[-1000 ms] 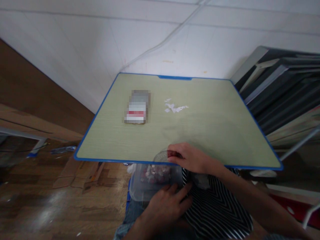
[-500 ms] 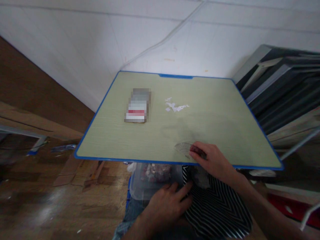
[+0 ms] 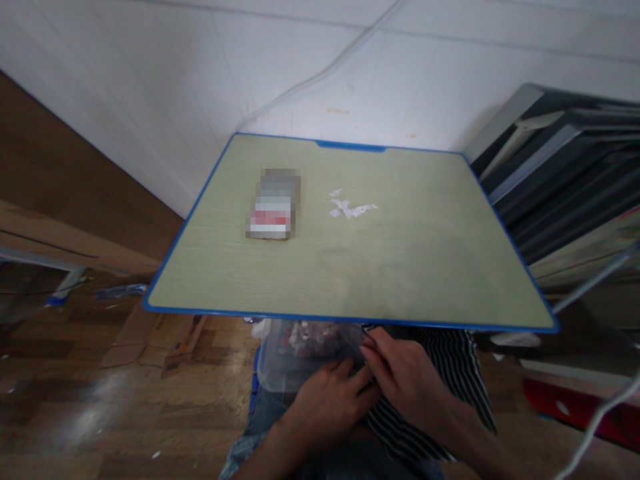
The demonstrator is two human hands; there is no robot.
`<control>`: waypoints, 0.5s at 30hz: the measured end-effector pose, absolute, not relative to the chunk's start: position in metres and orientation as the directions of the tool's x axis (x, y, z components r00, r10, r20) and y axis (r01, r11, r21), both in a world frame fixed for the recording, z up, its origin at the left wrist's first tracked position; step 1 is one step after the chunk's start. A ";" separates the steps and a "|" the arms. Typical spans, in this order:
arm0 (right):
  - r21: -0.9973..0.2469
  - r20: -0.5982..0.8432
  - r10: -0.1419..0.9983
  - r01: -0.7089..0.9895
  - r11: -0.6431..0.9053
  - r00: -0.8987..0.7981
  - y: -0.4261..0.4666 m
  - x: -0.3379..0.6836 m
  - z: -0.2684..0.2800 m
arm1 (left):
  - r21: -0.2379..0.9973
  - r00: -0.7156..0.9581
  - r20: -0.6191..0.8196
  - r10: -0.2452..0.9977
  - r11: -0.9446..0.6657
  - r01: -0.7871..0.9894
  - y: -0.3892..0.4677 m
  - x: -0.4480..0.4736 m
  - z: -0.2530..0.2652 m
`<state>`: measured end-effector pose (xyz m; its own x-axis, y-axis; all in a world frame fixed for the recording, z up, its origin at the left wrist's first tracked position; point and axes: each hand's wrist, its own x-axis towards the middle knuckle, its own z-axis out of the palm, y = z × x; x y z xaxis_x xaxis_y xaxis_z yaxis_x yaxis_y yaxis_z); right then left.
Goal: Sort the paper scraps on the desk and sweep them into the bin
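Observation:
My right hand [image 3: 405, 370] is closed over my lap, just below the table's near edge. A dark reddish edge shows between its thumb and fingers; this small item is mostly hidden. Close beside it, my left hand [image 3: 330, 400] has bent fingers, their tips turned toward the right hand and partly covered. What the left fingers grip cannot be made out. Black-and-white striped cloth [image 3: 455, 353] lies across the lap under the right hand. Just beyond my left hand stands a clear plastic tub [image 3: 270, 370] with reddish and whitish contents [image 3: 313, 339].
The pale green table [image 3: 425, 267] has a raised blue rim. On it lie a blurred-out rectangular thing [image 3: 274, 203] and torn white paper scraps [image 3: 353, 209]. Dark flat panels [image 3: 565, 167] lean at the right. Flattened cardboard [image 3: 145, 337] lies on the wooden floor.
My right hand has drawn back from the tabletop to my lap, taking the dark red, mesh-ended item with it. It now meets my left hand, whose fingers are more bent.

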<state>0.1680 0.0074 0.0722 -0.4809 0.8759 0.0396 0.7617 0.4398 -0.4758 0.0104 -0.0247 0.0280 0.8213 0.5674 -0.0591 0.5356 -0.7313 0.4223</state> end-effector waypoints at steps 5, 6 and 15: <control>-0.481 0.026 0.858 0.746 0.461 -0.513 0.015 0.168 0.079 | 0.413 0.818 -0.079 0.570 -0.728 0.548 -0.022 0.011 0.031; -0.501 0.038 0.871 0.745 0.440 -0.489 0.015 0.172 0.080 | 0.406 0.817 -0.088 0.570 -0.729 0.552 -0.022 0.011 0.032; -0.475 0.235 0.888 0.751 0.459 -0.394 0.093 0.216 0.091 | 0.385 0.815 -0.098 0.570 -0.734 0.560 -0.025 0.011 0.030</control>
